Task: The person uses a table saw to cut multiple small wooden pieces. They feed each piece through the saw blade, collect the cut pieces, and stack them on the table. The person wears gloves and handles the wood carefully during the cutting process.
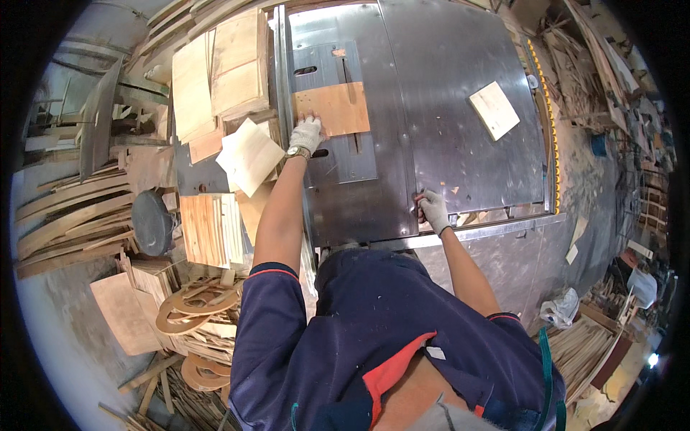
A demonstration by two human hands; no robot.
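Far left, curved wooden strips (68, 215) lie fanned out over the floor, and a dark round stool seat (152, 221) sits just beside them. Below that, ring-shaped plywood cutouts (192, 305) pile up among offcuts. Moving right, stacks of pale wooden boards (215, 72) crowd the left edge of the saw table (445, 79), with one light square panel (249, 156) tilted on top of the heap.

Now the left hand (307, 134) — gloved, a watch at the wrist, arm stretched well forward — presses flat with spread fingers on the near left corner of a brown plywood sheet (338, 108). That sheet lies on the grey sliding section of the table, straddling the blade slot (350, 100). The hand bears down on it rather than gripping it.

Further right, the right hand (433, 210), also gloved, sits at the near edge of the steel table, fingers curled narrow over the rim — whether it pinches anything small there cannot be told. A few chips lie just beside it.

Beyond, well apart from both hands, a pale square board (494, 110) rests alone on the bare metal, and a yellow-marked rail (552, 144) runs down the table's right side. Scrap timber (582, 345) litters the floor at far right.
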